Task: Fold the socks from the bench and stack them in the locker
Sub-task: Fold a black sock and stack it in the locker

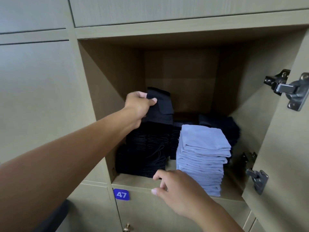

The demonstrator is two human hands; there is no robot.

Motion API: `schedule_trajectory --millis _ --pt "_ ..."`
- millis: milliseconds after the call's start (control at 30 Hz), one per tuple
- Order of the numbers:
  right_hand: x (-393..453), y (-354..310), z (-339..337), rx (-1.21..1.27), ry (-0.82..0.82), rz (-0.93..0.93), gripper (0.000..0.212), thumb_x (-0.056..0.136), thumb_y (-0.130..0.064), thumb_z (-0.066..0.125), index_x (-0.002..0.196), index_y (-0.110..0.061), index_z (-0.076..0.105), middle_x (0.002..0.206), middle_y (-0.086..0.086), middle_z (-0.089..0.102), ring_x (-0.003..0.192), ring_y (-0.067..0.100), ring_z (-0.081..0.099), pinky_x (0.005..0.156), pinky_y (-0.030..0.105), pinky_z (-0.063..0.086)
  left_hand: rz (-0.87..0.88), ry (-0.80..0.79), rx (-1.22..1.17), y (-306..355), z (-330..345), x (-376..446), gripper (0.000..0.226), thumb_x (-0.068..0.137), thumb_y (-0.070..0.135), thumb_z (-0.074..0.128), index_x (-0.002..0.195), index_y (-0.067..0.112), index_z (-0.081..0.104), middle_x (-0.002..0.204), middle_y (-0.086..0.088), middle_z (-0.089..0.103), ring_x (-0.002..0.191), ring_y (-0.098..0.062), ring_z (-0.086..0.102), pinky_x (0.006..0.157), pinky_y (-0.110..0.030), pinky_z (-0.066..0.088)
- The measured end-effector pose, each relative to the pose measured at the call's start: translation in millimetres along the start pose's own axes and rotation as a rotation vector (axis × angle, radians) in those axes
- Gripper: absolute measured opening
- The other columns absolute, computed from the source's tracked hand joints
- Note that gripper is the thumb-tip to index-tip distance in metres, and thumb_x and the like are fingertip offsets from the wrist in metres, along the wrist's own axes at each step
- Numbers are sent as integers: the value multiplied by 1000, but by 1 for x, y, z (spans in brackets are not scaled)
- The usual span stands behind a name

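I had my left hand [138,104] deep in the open locker [103,91], fingers [153,100] and thumb pinching a folded black sock [160,106] just above the tall black stack [147,148] at the left. My right hand [173,190] rested low at the front lip of the locker shelf [133,181], fingers loosely curled and holding nothing.

The black stack looked uneven to me, its lower layers bulging forward, so setting the sock down off-centre, or pressing as I let go, could have tipped the upper layers toward the front edge. The fold itself might have sprung open on release, since only one edge was pinched. The pale blue stack [204,156] stood just beside it, and a slide of black socks could have shoved it askew. A further dark pile [225,126] sat behind the blue one; withdrawing my arm carelessly might have dragged the top sock off.
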State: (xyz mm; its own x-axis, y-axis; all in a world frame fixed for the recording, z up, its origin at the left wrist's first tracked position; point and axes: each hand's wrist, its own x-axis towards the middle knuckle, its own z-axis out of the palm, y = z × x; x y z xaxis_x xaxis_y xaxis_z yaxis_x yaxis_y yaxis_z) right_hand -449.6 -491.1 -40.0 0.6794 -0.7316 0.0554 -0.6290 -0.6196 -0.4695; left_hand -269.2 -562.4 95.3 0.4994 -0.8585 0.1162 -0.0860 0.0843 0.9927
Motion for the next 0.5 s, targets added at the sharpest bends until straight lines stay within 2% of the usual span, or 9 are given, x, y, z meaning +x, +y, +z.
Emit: schedule_trajectory --millis 67,167,233,333,500 --pt "0 0 0 0 -12 -1 36 98 -48 55 131 -34 53 109 -11 66 101 9 59 84 30 47 -10 0 -16 1 16 15 27 90 8 77 111 10 61 113 -14 73 102 -30 72 87 -50 62" --pt "0 0 1 3 -26 6 35 99 -48 55 131 -34 53 112 -9 65 106 14 58 86 32 45 -41 -17 16 -2 39 34 39 91 7 75 121 12 52 118 -11 66 102 -25 67 72 -36 62" --pt "1 0 3 3 -21 2 36 98 -49 56 131 -34 52 116 -6 65 107 17 60 89 33 46 -65 -58 85 -8 52 46 49 92 7 74 133 12 48 125 -11 63 107 -26 66 70 -32 59" --pt "4 -1 4 7 -27 -8 36 98 -47 57 131 -32 53 118 -3 66 111 20 59 95 35 46 -79 -107 164 -19 66 62 43 93 7 73 131 10 53 132 -13 62 112 -28 65 82 -34 61" --pt "11 -1 3 16 -57 -24 38 97 -44 58 132 -28 54 118 -2 68 112 20 61 97 33 45 -132 -170 196 -34 80 77 32 93 2 72 122 7 59 127 -17 66 113 -30 67 84 -37 62"
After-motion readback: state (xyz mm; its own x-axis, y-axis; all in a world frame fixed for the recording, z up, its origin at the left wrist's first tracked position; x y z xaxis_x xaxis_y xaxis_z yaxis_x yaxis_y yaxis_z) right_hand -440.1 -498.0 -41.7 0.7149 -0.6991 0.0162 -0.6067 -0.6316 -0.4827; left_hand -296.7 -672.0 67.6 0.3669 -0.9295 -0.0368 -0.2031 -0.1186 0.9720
